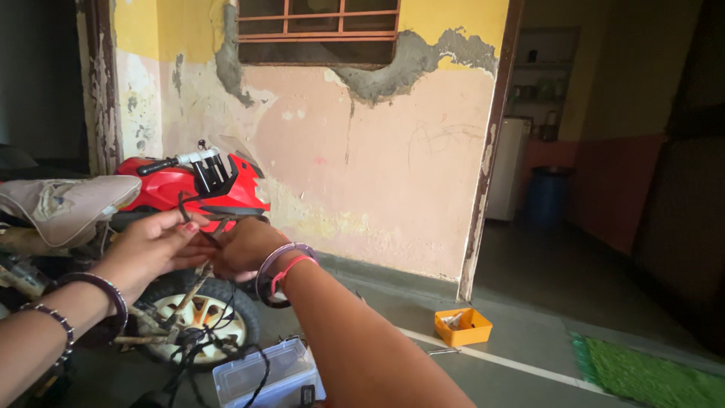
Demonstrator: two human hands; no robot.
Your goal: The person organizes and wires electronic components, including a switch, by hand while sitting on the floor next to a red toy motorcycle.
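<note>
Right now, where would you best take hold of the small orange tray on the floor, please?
Take the orange tray by its near long rim, coming from above. It sits flat and open-topped on the floor, with small parts inside, so a level grip on the rim should keep them from spilling.

Peeling pink-and-yellow wall (377, 166) across centre, barred window (317, 30) at top (cement patches around), grey floor (544, 302), green mat (657, 378) lower right.

I see no labels, signs or screens. Near me, low in the middle, a clear plastic box (264, 375) with a lid sits on the floor, black wires draped over it. Farther right, a small open orange box (463, 326) rests beside the white floor line.
</note>
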